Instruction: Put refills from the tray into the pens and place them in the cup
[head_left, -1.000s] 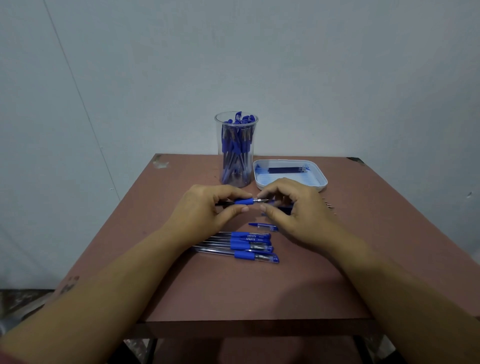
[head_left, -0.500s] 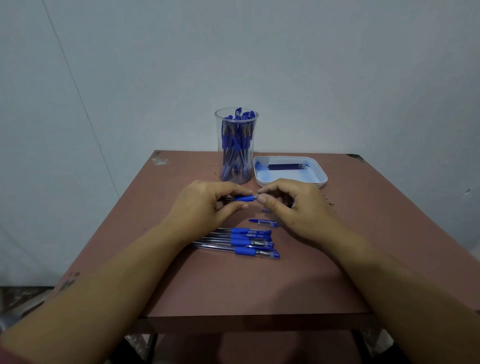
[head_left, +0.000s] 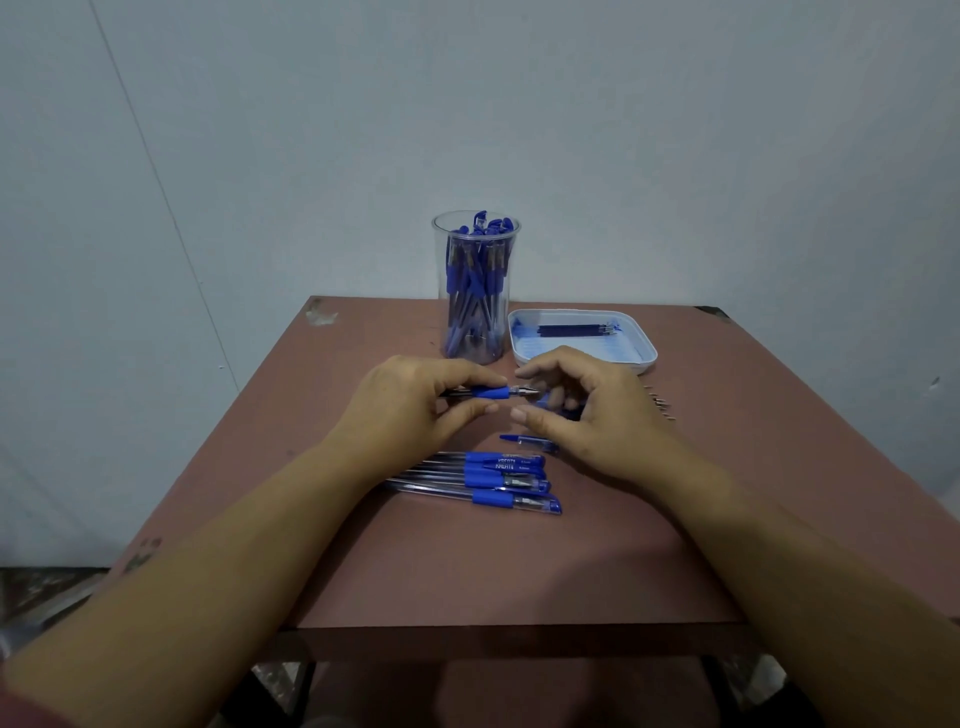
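Observation:
My left hand (head_left: 415, 402) grips a clear pen with a blue grip (head_left: 488, 393), held level with its metal tip pointing right. My right hand (head_left: 592, 410) is just right of the tip, with thumb and forefinger apart and off the pen. Its curled fingers hold a small blue piece (head_left: 558, 404) that looks like a pen cap. A clear cup (head_left: 475, 234) full of several blue pens stands at the table's back. To the cup's right, a white tray (head_left: 647, 358) holds a few dark refills (head_left: 571, 329).
Several clear pens with blue grips (head_left: 493, 480) lie in a row on the brown table (head_left: 467, 571) under my hands. A loose blue cap (head_left: 530, 441) lies just above them. Small metal tips (head_left: 661, 404) are scattered right of my right hand. A plain wall is behind.
My right thumb and forefinger were pinching the pen's tip end; they have let go and opened a little. My left hand still holds the pen in the same place.

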